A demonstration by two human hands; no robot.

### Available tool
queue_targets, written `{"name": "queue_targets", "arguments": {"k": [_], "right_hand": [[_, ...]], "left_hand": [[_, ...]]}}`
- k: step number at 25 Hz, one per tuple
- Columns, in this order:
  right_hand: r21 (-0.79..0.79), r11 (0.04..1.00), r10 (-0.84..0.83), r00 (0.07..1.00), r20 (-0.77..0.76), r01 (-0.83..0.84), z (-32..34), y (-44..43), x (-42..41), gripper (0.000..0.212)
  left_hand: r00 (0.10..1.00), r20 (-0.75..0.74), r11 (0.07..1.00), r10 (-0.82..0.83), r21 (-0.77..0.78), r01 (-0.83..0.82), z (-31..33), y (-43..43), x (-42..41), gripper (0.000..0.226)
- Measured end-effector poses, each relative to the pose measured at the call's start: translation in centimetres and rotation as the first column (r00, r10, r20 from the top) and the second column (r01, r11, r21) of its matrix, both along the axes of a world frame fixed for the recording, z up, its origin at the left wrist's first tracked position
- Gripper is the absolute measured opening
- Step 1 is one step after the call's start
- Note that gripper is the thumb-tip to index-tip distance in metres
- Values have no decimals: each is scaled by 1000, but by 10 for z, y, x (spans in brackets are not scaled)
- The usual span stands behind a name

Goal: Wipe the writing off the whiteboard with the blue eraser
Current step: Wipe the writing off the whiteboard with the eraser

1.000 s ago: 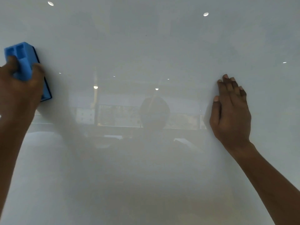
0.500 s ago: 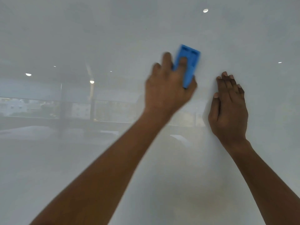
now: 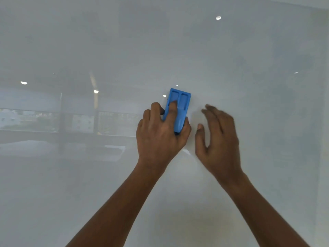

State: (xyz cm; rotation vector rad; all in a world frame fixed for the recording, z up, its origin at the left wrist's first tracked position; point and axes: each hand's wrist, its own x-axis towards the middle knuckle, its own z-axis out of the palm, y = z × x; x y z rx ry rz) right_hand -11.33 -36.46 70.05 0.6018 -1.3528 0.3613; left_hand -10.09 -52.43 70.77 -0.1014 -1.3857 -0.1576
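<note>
The glossy whiteboard (image 3: pixel 249 59) fills the whole view, and I see no writing on it. My left hand (image 3: pixel 160 132) grips the blue eraser (image 3: pixel 179 106) and presses it flat on the board near the middle, its long side nearly upright. One finger lies in a groove on the eraser's back. My right hand (image 3: pixel 219 136) is just to the right of the eraser, fingers apart and slightly curled, blurred, holding nothing. I cannot tell whether it touches the board.
The board surface mirrors ceiling lights (image 3: pixel 218 18) and a room with windows (image 3: pixel 35 120) on the left. A faint vertical seam or edge (image 3: pixel 320 122) shows at the far right.
My left hand swept the eraser from the far left to the centre, then a little lower and leftwards. My right hand, earlier flat on the board, has shifted left and now looks blurred.
</note>
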Motion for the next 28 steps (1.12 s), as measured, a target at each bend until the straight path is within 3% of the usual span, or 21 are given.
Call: {"name": "queue_targets", "arguments": {"k": [4,9,11,13,15,17,19,20,24,28], "right_hand": [[-11,979,202,978,56,-202,-17,-30,17,37],[-82,966,253,964,80,-247,-18,-42,12,39],[-97,968,238,968,78,-230,-17,-48,10,41],[-119,973,211,972,104,-198,-19,-55,8,46],[-131,983,142,984,103,-129,-20,-62,7,59],[-152,985,89,992,84,-75,-17,-66,8,64],[-200,977,99,990,104,-77,-9,-68,10,59],[-220,971,121,986,117,-93,-6,-68,11,56],[-305,946,149,983,108,-110,-12,-46,7,58],[-510,860,63,987,150,23,-29,25,-11,69]], "left_hand": [[990,76,992,-122,-4,123,2,4,10,56],[953,188,965,-238,-66,254,9,-6,17,61],[898,360,955,-253,-53,290,14,-11,27,75],[857,479,960,-188,-95,263,21,-25,34,74],[899,405,947,-169,-185,262,27,-48,41,65],[974,162,959,-160,-208,192,29,-78,39,53],[997,-52,993,-53,-104,47,26,-111,31,43],[996,-90,998,9,-55,-14,23,-128,28,40],[995,-24,995,94,-29,-95,4,-182,14,48],[996,45,996,82,-40,-80,-4,-191,7,56]]}}
